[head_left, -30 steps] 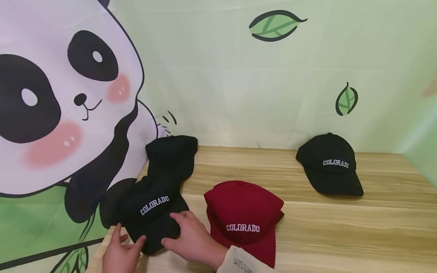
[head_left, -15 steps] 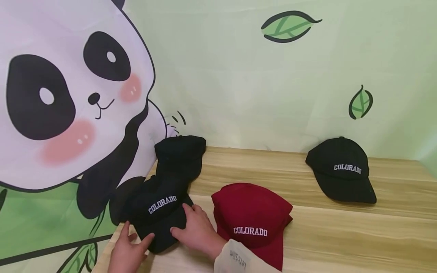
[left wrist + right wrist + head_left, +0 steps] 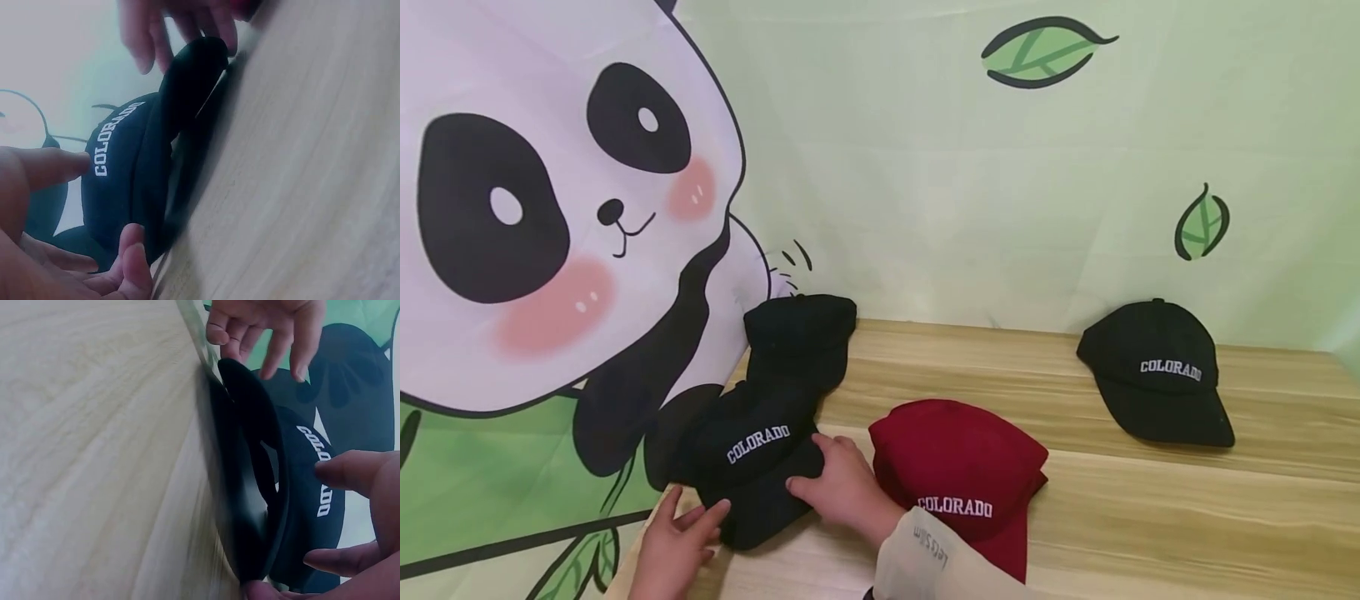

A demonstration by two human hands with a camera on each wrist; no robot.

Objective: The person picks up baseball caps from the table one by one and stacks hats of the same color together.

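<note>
A black baseball cap (image 3: 752, 467) with white COLORADO lettering lies at the table's left edge, its brim toward me. At the brim's left side my left hand (image 3: 673, 542) has its fingers spread, its thumb tip overlapping the brim edge in the head view. On the other side, my right hand (image 3: 853, 487) has thumb and fingertips right at the brim's right edge, loosely spread. The left wrist view shows the cap (image 3: 125, 169) from the side, lettering outward. In the right wrist view the brim (image 3: 253, 403) stands out past the crown, with the left fingers beyond its tip.
Another black cap (image 3: 801, 342) sits right behind, against the panda-printed backdrop (image 3: 647, 275). A dark red COLORADO cap (image 3: 962, 458) lies right of my right hand, partly covered by the sleeve (image 3: 940, 558). A third black cap (image 3: 1157, 383) rests at the back right of the wooden table (image 3: 1150, 517).
The head view has swung left, so everything sits further right. My left thumb has drawn back left along the brim, and my right hand has shifted back toward the brim's right edge.
</note>
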